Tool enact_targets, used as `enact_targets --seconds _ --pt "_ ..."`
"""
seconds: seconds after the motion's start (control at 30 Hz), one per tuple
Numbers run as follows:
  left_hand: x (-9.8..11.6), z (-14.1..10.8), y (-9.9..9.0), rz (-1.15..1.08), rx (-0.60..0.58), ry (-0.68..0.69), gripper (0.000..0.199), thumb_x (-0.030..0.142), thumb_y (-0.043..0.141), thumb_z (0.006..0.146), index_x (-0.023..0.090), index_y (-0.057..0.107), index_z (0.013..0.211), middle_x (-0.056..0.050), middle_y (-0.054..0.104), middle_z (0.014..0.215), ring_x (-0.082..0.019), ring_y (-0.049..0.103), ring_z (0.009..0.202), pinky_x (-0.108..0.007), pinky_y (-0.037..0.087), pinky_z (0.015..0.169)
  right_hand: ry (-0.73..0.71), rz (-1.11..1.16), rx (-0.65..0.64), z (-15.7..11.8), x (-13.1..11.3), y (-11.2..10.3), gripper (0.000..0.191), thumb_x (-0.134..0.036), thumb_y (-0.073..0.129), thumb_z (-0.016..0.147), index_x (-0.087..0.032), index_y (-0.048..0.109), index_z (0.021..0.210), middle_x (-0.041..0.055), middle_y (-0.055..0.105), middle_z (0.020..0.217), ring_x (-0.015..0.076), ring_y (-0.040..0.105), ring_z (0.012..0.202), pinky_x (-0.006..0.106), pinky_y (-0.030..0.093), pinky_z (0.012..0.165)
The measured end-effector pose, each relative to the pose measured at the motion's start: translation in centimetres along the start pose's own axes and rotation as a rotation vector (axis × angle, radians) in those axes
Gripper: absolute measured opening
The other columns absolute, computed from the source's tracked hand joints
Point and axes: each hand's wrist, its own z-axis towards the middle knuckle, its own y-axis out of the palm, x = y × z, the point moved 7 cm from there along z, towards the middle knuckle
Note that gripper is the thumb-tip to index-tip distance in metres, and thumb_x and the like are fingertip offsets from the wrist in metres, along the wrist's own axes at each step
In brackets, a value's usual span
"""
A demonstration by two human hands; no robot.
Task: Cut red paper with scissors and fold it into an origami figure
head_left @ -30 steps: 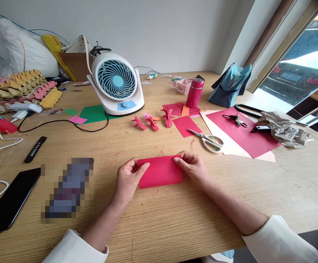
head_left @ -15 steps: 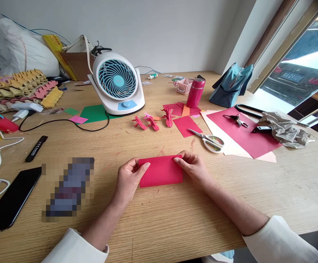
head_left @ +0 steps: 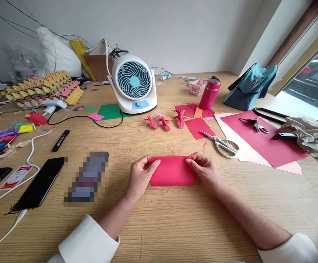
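A red sheet of paper (head_left: 172, 172), shaped as a wide rectangle, is held just above the wooden table (head_left: 191, 223). My left hand (head_left: 142, 173) pinches its upper left corner, thumb on the front face. At the upper right corner my right hand (head_left: 205, 171) grips it the same way, fingers behind. Farther back stand several small folded red paper figures (head_left: 164, 123). A red paper piece (head_left: 199, 128) lies right of them, with the open-bladed scissors (head_left: 224, 145) partly over it.
A white fan (head_left: 134, 84) stands at the back, near a pink bottle (head_left: 210, 94) and a blue bag (head_left: 251, 87). Large red paper (head_left: 268, 146) with keys (head_left: 256, 125) lies at right. At left are a black marker (head_left: 61, 140), a black phone (head_left: 39, 183) and a white cable (head_left: 31, 149).
The camera view has turned to the left, so everything appears farther right. Both hands keep their pinch on the red paper, which now looks more level.
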Motion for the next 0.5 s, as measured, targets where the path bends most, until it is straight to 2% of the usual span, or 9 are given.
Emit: enact_targets --seconds 0.5 --pt "-0.05 0.14 -0.09 0.035 -0.018 0.026 0.033 0.042 0.073 0.073 0.015 0.056 0.065 0.004 0.051 0.059 -0.008 0.042 0.057 -0.021 0.035 0.056 -0.001 -0.015 -0.005 0.15 0.15 -0.04 0.036 -0.050 0.074 0.074 -0.019 0.057 0.069 -0.0023 0.053 0.063 0.0111 0.042 0.057 0.024 0.034 0.053"
